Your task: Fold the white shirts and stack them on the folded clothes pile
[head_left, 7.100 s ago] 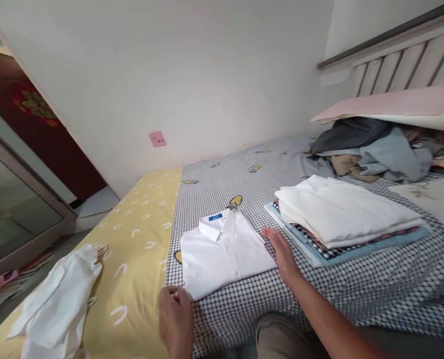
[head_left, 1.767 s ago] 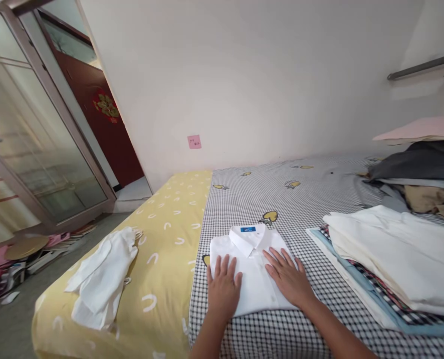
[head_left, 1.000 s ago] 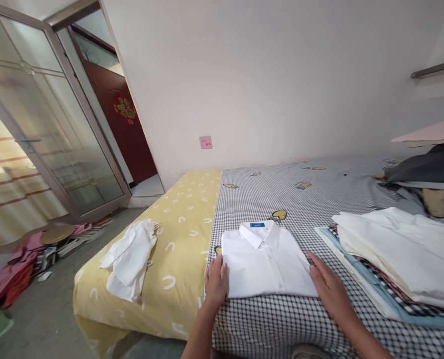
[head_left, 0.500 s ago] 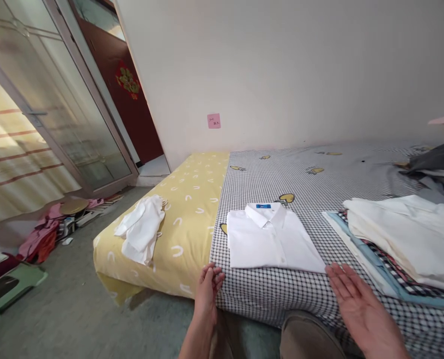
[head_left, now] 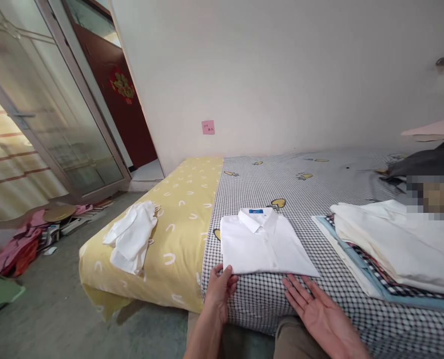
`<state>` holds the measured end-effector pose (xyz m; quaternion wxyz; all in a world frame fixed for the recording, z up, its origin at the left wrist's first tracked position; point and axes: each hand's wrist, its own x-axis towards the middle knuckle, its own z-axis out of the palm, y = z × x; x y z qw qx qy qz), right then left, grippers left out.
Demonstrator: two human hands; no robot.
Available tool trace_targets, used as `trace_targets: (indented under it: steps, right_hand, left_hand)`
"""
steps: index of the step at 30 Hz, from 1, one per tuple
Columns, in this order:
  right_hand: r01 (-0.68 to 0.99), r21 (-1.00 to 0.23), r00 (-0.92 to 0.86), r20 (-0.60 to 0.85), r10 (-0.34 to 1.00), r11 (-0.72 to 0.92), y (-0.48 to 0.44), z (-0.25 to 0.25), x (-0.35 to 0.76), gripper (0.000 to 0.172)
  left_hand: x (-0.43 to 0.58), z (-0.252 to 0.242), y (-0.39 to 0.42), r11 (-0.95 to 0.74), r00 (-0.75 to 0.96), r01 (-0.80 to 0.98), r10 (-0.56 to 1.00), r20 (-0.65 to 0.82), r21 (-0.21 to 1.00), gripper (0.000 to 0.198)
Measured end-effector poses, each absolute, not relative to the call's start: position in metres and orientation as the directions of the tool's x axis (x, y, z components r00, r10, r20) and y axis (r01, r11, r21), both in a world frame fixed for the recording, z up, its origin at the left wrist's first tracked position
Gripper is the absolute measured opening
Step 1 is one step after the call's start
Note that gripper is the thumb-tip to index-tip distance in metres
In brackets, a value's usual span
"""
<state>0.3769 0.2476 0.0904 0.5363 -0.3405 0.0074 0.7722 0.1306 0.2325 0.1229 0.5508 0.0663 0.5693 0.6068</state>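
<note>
A folded white collared shirt (head_left: 263, 244) with a blue neck label lies on the black-and-white checked sheet (head_left: 319, 184) near the bed's front edge. My left hand (head_left: 221, 290) is at the shirt's near left corner, fingers loosely curled and touching its edge. My right hand (head_left: 315, 311) lies palm up and open, with its fingertips just under the shirt's near right edge. Neither hand holds anything.
A stack of folded clothes (head_left: 390, 249) lies to the right, with a loose heap of garments (head_left: 427, 164) behind it. A crumpled white cloth (head_left: 132, 239) rests on the yellow cover (head_left: 169, 224) at the left. Glass sliding doors and floor clutter (head_left: 27, 234) stand further left.
Both hands left the shirt's top, drew back off the bed, and have come forward again to the shirt's near edge. My right hand has turned palm up. The camera swung left and pulled back.
</note>
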Motion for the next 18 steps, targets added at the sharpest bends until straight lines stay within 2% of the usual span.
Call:
trace_targets:
  steps: [4,12,18]
  right_hand:
    - [-0.834,-0.367,-0.187,-0.513,0.837,-0.412,0.249,0.082,0.376,0.028]
    - [-0.851,-0.312,-0.240,-0.484,0.842,-0.422,0.250,0.081,0.375,0.019]
    - [-0.861,-0.337,-0.210,-0.449,0.869,-0.382,0.263,0.089,0.361,0.034]
  left_hand:
    - [0.131,0.124,0.231,0.237,-0.409,-0.595,0.734,-0.543,0.768,0.017]
    - [0.132,0.125,0.234,0.226,-0.422,-0.624,0.709,-0.566,0.748,0.015]
    - [0.132,0.132,0.249,0.227,-0.370,-0.656,0.734,-0.569,0.719,0.011]
